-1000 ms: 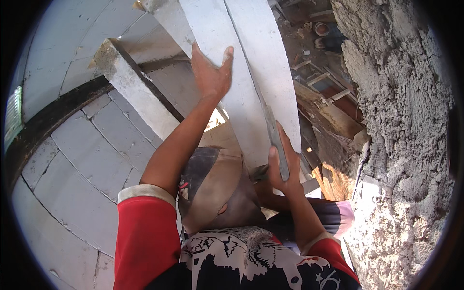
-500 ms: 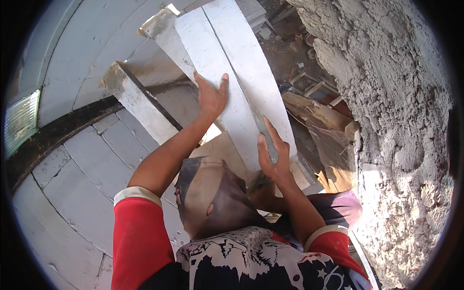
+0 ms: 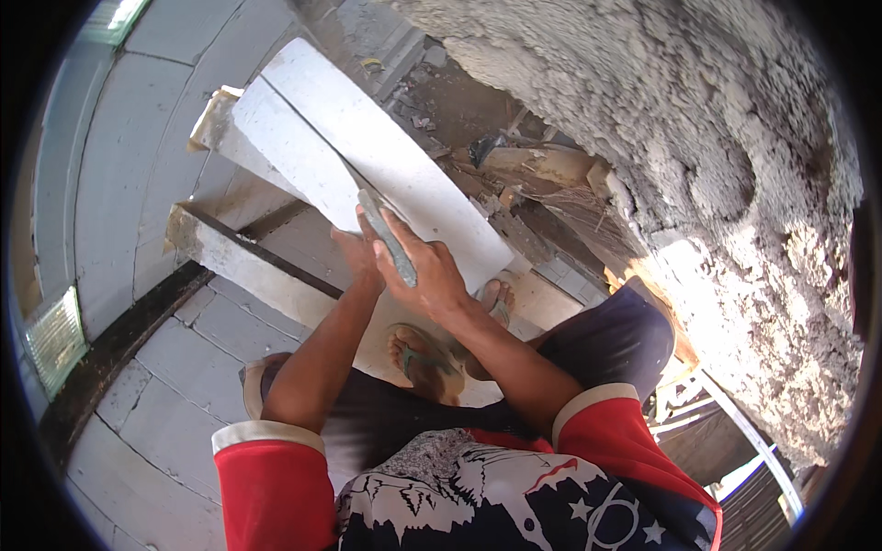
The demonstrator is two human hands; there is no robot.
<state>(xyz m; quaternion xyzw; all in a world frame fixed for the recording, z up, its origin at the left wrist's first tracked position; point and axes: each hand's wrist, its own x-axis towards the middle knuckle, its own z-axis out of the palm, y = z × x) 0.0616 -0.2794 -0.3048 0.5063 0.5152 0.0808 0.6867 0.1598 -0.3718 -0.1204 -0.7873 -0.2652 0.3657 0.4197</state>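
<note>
A long white block [image 3: 404, 188] slants up and to the left in front of me, with a straight dark line along its length. My right hand [image 3: 427, 280] is closed round the grey handle [image 3: 393, 241] of a narrow hand tool. Its thin front end meets the dark line; how much blade lies in it is hidden. Close beside it, my left hand [image 3: 360, 257] is at the block's near left edge. My right hand covers part of it, and most of its fingers are hidden.
Under and beside the block, two pale slabs [image 3: 248, 262] project from the left, by a grey block wall [image 3: 175, 349] with a dark beam [image 3: 119, 367]. A rough plastered wall [image 3: 726, 156] rises at right. Below are my sandalled foot [image 3: 413, 354], rubble and wood scraps [image 3: 542, 165].
My left hand has left the block's top face and come down beside my right hand. My right hand stays on the handle. The whole view has shifted, with the block now further left.
</note>
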